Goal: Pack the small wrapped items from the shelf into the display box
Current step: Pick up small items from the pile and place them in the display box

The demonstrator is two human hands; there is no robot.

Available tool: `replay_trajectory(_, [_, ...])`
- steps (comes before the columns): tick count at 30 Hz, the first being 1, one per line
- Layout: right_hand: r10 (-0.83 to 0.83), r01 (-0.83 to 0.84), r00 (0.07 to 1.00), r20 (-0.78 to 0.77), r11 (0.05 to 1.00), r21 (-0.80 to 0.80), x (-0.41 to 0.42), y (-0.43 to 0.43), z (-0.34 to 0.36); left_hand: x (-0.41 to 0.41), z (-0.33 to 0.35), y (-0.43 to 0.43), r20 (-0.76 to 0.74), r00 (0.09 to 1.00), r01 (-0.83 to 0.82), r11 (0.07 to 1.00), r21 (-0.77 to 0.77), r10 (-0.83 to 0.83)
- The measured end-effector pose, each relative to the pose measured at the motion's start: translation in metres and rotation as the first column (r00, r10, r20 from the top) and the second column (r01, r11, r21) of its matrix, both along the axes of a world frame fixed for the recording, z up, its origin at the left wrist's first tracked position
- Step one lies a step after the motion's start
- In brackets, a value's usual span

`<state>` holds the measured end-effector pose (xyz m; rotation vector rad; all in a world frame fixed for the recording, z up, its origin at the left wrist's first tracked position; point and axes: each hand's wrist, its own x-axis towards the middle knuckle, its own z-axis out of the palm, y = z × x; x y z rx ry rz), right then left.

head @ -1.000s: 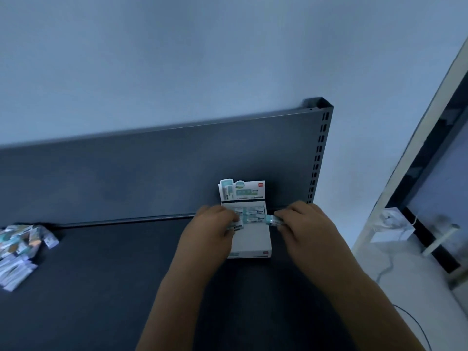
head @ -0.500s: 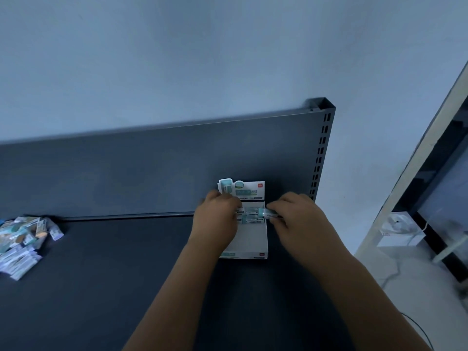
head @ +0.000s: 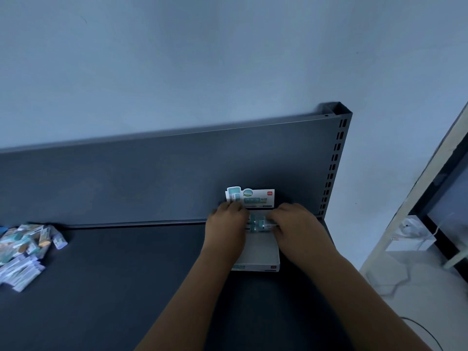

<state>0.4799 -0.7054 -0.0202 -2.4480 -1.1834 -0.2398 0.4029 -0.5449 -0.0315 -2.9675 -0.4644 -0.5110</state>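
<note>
The left hand [head: 226, 224] and right hand [head: 295, 224] pinch a row of packets [head: 257, 221] at the back of the display box [head: 260, 254], well apart from the loose pile [head: 25, 249] on the shelf [head: 126, 274]; they are probably light, slippery and easily crushed, best gripped gently by their ends.

Shop setting, dark metal gondola shelf [head: 126, 287], slotted upright [head: 334, 160], retail display box [head: 258, 257]

The white display box [head: 258, 252] lies flat on the dark shelf [head: 126, 274], its printed header card [head: 255, 197] upright at the back, teal-and-white small wrapped items [head: 257, 222] across its far end, a loose pile [head: 22, 252] well to its left.
</note>
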Motion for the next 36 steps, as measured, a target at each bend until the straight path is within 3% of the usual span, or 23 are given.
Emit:
replay_trajectory(14, [-0.019, 0.023, 0.995, 0.101, 0.999, -0.046, 0.009, 0.034, -0.006, -0.007, -0.014, -0.003, 0.002, 0.996, -0.086, 0.996, 0.032, 0.086])
replay_trajectory(30, [-0.113, 0.154, 0.964, 0.242, 0.975, -0.157, 0.004, 0.049, -0.014, -0.014, -0.024, 0.004, 0.049, 0.999, 0.009, 1.000, -0.021, -0.008])
replay_trajectory(36, [-0.097, 0.115, 0.982, 0.163, 0.988, -0.101, -0.004, 0.039, -0.019, -0.019, -0.018, 0.004, 0.120, 0.993, 0.010, 0.992, -0.125, 0.005])
